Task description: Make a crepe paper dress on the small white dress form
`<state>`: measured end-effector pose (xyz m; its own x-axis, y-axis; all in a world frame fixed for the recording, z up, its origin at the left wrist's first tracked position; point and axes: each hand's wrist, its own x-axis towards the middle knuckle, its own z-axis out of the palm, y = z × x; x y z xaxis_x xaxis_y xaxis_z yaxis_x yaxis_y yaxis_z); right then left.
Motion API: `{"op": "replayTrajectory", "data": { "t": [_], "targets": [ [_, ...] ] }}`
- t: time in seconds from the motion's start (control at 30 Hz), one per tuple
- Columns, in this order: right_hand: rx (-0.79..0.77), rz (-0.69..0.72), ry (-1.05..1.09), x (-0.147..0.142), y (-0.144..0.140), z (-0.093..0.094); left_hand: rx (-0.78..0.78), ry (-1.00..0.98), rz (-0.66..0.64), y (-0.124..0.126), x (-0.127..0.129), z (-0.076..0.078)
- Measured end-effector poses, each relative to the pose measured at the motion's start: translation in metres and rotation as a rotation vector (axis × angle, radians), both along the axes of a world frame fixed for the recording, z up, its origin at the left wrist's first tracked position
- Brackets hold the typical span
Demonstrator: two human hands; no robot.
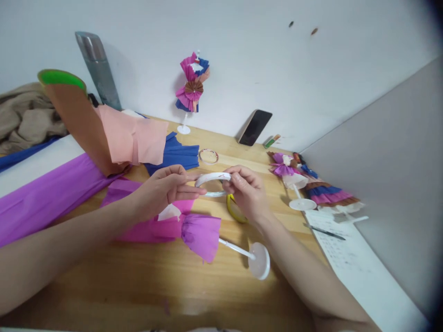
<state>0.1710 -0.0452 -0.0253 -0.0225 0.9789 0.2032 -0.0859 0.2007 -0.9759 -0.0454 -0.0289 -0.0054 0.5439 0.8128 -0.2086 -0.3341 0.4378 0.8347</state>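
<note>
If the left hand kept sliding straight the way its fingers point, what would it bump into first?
The left hand points rightward along the white tape roll it pinches, so it would probably meet the right hand first, gripping the roll's other side. Depth is hard to judge here; the yellow ring lies lower, on the table.

Paper dolls on stands: four (pixel 192 87) (pixel 204 235) (pixel 287 168) (pixel 325 191)
Tape rings: three (pixel 212 183) (pixel 208 156) (pixel 234 210)
Phones: one (pixel 255 127)
Pens: one (pixel 327 233)
Hands: two (pixel 166 186) (pixel 247 191)
</note>
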Motion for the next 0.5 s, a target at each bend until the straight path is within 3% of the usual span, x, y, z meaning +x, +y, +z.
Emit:
{"op": "replayTrajectory", "data": {
  "t": [0.13,0.23,0.37,0.5],
  "targets": [
    [0.046,-0.086,-0.046,0.011,0.007,-0.004,0.007,-0.04,0.012,0.005,0.008,-0.001],
    [0.022,-0.203,-0.476,0.033,0.003,-0.006,0.027,-0.05,0.033,0.009,0.008,-0.004],
    [-0.133,-0.115,-1.195,0.057,-0.018,-0.019,0.032,-0.093,0.033,0.011,0.005,-0.009],
    [-0.111,-0.112,-1.364,0.065,-0.035,-0.037,0.046,-0.126,0.007,0.009,0.006,-0.008]
  ]
}}
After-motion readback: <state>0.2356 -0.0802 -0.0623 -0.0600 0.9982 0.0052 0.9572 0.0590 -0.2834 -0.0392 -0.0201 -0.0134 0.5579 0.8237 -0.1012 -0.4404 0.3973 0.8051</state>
